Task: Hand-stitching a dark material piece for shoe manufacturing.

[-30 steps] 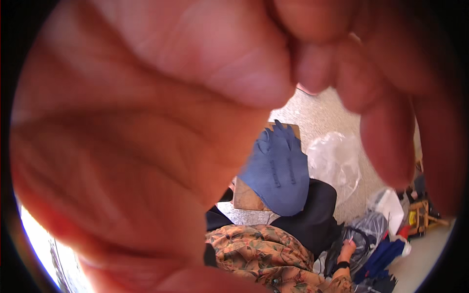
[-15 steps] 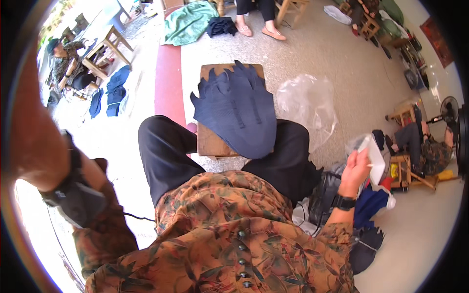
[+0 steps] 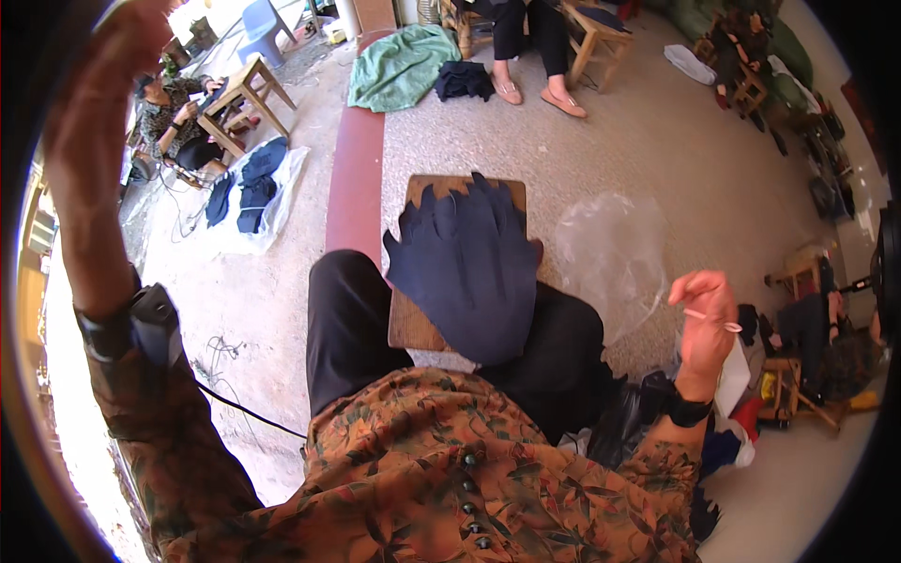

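Note:
A dark navy cloth piece (image 3: 465,272) with a jagged, pointed far edge lies on a small wooden stool (image 3: 413,324) between my knees. Neither hand touches it. My left hand (image 3: 103,141) is raised high at the far left, close to the camera. Its fingers are blurred near the picture's rim, so their grip is unclear. On the right, my right hand (image 3: 706,324) is up with curled fingers, closed on a thin white stick-like piece (image 3: 696,314). A white box-like thing (image 3: 735,380) stands behind that wrist.
Clear plastic sheeting (image 3: 610,258) lies right of the stool. Bundled dark cloth (image 3: 255,192) rests on plastic at left. A green cloth (image 3: 404,70) lies ahead, near a seated person's feet (image 3: 563,101). Other people sit left and right. A black cable (image 3: 249,408) runs by my left side.
My left hand has swung up and now shows at the upper left. My right hand has moved slightly right and away from the white box-like thing. The view has shifted.

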A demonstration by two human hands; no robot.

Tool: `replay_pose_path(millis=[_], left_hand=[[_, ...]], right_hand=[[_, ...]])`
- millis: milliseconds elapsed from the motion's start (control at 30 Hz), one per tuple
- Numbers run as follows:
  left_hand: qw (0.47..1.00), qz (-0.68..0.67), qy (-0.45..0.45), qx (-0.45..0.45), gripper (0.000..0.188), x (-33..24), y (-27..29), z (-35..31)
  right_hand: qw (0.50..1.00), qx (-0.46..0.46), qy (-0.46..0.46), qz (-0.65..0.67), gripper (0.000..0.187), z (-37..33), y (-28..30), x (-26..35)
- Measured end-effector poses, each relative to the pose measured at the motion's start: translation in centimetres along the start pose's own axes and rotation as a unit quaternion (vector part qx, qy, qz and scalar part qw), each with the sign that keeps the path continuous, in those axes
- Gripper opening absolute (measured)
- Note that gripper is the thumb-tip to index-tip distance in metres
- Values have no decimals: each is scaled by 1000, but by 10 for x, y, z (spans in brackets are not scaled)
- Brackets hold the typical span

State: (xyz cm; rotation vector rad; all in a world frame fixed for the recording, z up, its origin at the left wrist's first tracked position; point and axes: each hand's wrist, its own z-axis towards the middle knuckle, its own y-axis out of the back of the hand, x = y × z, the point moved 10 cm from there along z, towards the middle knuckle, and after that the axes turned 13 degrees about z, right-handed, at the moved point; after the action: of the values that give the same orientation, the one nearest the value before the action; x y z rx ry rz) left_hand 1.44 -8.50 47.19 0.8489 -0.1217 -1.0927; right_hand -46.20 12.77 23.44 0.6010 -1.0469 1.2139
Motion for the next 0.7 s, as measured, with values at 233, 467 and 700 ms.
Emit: replay_pose_path(millis=[233,467,700], left_hand=[[989,72,123,44,42,84,-59,88],[990,90,74,-76,31,85,-8,157],[975,9,71,211,37,87,-110,21]], right_hand=[[982,22,-183,-38,45,45,26,-90],[984,44,-124,-124,33,127,2,-19],[992,71,-89,-50,22,73,-15,-17]])
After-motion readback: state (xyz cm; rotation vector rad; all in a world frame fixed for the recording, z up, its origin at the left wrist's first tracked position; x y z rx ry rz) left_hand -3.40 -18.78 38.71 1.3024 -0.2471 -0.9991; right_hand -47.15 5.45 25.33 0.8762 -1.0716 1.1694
